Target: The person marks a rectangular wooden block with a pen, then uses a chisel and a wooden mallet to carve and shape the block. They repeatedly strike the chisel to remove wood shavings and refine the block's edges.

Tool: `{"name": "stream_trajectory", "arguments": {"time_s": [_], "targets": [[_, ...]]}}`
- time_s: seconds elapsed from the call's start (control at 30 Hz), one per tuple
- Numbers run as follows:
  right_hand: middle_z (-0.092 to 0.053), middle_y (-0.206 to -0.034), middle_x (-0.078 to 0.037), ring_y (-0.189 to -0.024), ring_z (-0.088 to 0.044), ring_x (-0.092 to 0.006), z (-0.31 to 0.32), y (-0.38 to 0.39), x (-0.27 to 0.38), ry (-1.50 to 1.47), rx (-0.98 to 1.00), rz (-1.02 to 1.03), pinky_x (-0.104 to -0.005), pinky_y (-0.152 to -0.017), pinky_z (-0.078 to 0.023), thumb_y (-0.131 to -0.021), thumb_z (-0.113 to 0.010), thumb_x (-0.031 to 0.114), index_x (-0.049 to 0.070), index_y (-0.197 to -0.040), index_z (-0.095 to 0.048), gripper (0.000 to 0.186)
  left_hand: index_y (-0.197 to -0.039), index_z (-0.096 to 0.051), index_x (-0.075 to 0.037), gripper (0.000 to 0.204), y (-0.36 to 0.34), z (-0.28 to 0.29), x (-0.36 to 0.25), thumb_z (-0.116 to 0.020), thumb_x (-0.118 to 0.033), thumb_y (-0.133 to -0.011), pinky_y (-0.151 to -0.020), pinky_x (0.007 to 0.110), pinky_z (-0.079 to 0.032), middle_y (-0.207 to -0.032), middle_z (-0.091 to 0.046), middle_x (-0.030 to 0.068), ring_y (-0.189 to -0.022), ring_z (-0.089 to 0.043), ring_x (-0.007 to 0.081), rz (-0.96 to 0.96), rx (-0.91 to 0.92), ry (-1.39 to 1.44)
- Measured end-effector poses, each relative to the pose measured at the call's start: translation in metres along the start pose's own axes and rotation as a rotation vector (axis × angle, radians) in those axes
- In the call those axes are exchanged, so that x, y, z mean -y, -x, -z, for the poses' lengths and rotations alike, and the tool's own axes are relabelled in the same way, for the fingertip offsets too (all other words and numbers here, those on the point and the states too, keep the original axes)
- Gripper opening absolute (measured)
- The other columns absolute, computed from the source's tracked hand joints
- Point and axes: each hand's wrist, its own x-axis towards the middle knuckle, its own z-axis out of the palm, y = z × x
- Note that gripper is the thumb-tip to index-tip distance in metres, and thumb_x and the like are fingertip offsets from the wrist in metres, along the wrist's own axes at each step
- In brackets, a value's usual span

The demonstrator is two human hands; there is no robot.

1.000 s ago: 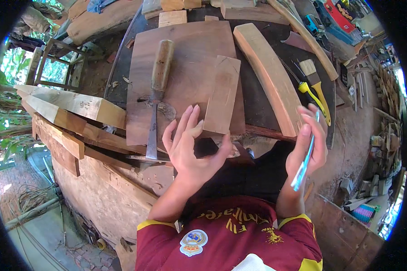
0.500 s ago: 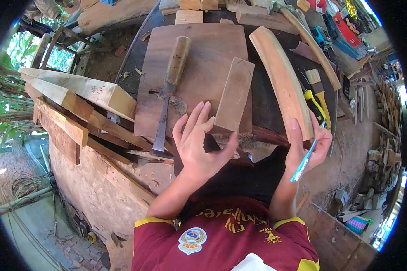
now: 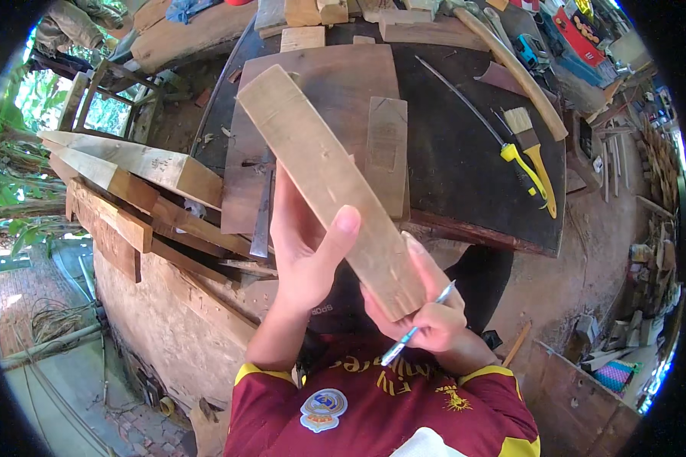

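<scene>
A long pale wooden bar (image 3: 316, 167) slants over the bench, gripped from its left side by my left hand (image 3: 305, 266), thumb across its face. My right hand (image 3: 427, 320) is closed round its near end, also holding a slim light-blue pen-like item (image 3: 396, 346). Beneath the bar, a brown board (image 3: 354, 72) carries a shorter wooden block (image 3: 386, 152) and a chisel (image 3: 260, 228), whose handle is mostly hidden behind the bar.
On the dark benchtop (image 3: 465, 183) lie a yellow-handled tool (image 3: 522, 164), a brush (image 3: 541, 164) and a curved wooden handle (image 3: 511, 65). Angled timber pieces (image 3: 160, 183) are stacked at left, offcuts (image 3: 305, 38) at the back, a blue power tool (image 3: 530, 53) at upper right.
The long bar has left the right of the bench and been swung leftward across the board. My left hand has moved from beside the shorter block onto the bar.
</scene>
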Motion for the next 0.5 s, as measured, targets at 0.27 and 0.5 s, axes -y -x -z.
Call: {"name": "stream_trajectory", "arguments": {"time_s": [0.27,0.5], "targets": [[-0.057,-0.118,-0.041,-0.106,-0.063,-0.0521,0.010,-0.036,0.011,-0.136,0.090,0.139,-0.0510,-0.087,-0.057,-0.072,-0.085,0.008,0.002,-0.090,-0.042,0.048,-0.138,-0.041,0.012,0.054,-0.016,-0.006,0.004,-0.059,-0.008,-0.092,-0.104,0.039,-0.047,-0.135,-0.053,0.0302,-0.123,-0.057,0.0326,0.085,-0.166,0.245],[-0.053,-0.129,-0.039,-0.125,-0.055,-0.0435,0.019,-0.052,-0.032,-0.188,-0.078,-0.137,-0.0451,-0.103,-0.045,-0.081,-0.076,0.004,0.000,-0.101,-0.050,0.033,-0.133,-0.052,0.006,0.042,-0.011,-0.006,0.011,-0.061,-0.008,-0.095,-0.088,0.027,-0.051,-0.119,-0.065,0.0110,-0.102,-0.064,0.0141,0.189,-0.204,0.300]]}}
